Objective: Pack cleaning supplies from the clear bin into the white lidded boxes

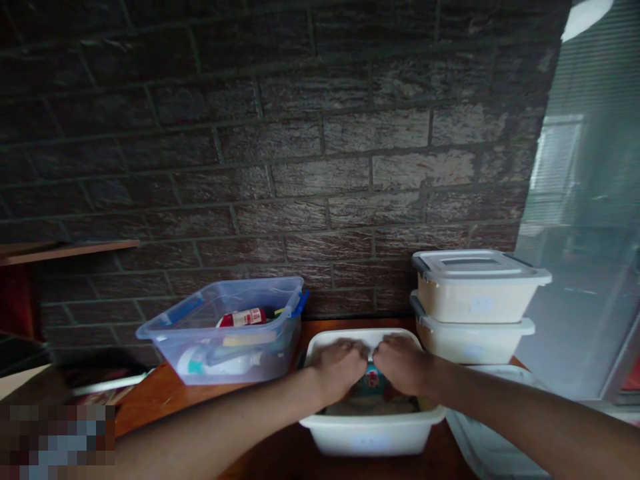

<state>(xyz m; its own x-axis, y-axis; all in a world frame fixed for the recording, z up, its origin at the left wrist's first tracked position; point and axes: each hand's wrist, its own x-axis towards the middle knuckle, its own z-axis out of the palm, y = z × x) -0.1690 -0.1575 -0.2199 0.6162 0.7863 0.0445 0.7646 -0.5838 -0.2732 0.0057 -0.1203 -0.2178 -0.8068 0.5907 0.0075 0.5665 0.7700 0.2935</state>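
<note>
A single head-worn camera looks forward and down past the wearer's own forearms, facing a dark brick wall (300,147) from close range, with an open white bin (373,437) low in its view; the dim lower left corner appears pixelated, its contents hard to tell.

left hand (344,365) and right hand (404,363) blurred — fingertips hidden; pale lid (480,457) — cut off at the bottom.

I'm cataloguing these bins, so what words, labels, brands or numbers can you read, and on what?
None can be read; all these are too blurred:
Label on the front white bin.
Print on the teal item inside it.
Labels on the upper and lower stacked bins.
Red-and-white item.
</note>
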